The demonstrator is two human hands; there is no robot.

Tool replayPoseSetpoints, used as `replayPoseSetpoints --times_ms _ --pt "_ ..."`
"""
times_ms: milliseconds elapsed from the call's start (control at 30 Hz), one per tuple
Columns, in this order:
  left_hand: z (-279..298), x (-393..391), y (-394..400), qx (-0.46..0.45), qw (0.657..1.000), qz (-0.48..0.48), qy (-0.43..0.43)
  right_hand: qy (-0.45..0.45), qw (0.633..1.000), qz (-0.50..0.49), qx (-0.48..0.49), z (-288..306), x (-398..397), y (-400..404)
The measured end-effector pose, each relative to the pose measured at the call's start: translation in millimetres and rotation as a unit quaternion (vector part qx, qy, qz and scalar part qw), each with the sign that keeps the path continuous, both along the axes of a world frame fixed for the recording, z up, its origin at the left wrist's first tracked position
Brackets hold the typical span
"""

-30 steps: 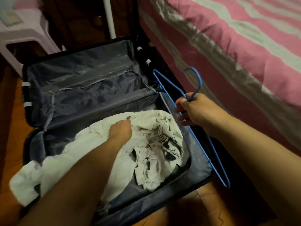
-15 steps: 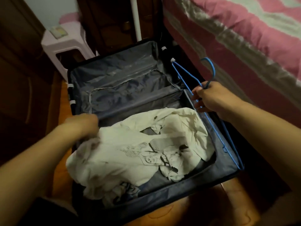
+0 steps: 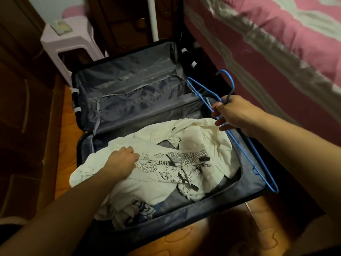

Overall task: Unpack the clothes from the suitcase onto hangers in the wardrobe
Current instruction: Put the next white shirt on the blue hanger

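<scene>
A dark suitcase lies open on the floor, its grey-lined lid flat at the far side. In the near half lies a crumpled cream T-shirt with a black line drawing. My left hand lies on the shirt's left part with its fingers curled into the cloth. My right hand grips a blue wire hanger at the base of its hook, above the suitcase's right edge. A second garment with a blue print shows under the shirt at the near edge.
A bed with a pink and pale striped cover runs along the right. A pale plastic stool stands beyond the suitcase at the left. Dark wooden furniture lines the left side. The floor is orange-brown.
The shirt has been spread flatter, and its drawing now faces up. My left hand moved from the shirt's left edge onto its front. My right hand still holds the hanger at the right.
</scene>
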State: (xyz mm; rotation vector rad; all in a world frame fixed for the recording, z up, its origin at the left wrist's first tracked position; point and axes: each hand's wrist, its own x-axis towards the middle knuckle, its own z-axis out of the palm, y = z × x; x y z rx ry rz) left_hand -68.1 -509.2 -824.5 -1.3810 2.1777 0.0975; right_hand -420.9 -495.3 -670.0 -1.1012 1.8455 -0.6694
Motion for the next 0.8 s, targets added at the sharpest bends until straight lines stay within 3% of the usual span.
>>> replayPoseSetpoints --times_ms 100,167,233,300,367,400,467,533,633,700,733,800 --pt "12 -4 -4 0.057 0.992 0.013 -0.108 -0.009 1.0 -0.02 -0.006 1 -6 -1" --pt "24 -29 -5 0.156 0.963 0.043 -0.215 -0.015 0.999 -0.033 -0.011 4 -10 1" --pt "38 -69 -7 0.185 0.931 0.059 -0.311 -0.022 0.999 -0.04 -0.015 4 -15 4" --pt "41 -122 -11 0.176 0.932 -0.019 -0.316 -0.027 0.998 -0.054 -0.014 2 -22 13" --pt "19 -171 -18 0.155 0.978 -0.043 -0.134 -0.032 0.997 -0.074 -0.013 -3 -34 21" --pt "10 -190 -19 0.156 0.988 0.004 -0.009 -0.033 0.996 -0.082 -0.008 -4 -37 25" --pt "-15 -221 -18 0.157 0.959 0.14 0.191 -0.042 0.994 -0.103 0.005 -6 -44 33" --pt "-36 -236 -16 0.165 0.925 0.228 0.257 -0.061 0.991 -0.123 0.004 -4 -48 38" --pt "-51 -235 -18 0.243 0.899 0.25 0.265 -0.082 0.989 -0.121 -0.024 8 -43 40" --pt "-46 -229 -21 0.227 0.882 0.282 0.3 -0.092 0.989 -0.107 -0.042 18 -36 39" --pt "-40 -225 -23 0.208 0.857 0.311 0.354 -0.095 0.989 -0.102 -0.048 23 -33 37" --pt "-11 -213 -36 0.161 0.772 0.371 0.491 -0.103 0.988 -0.102 -0.058 36 -25 31"
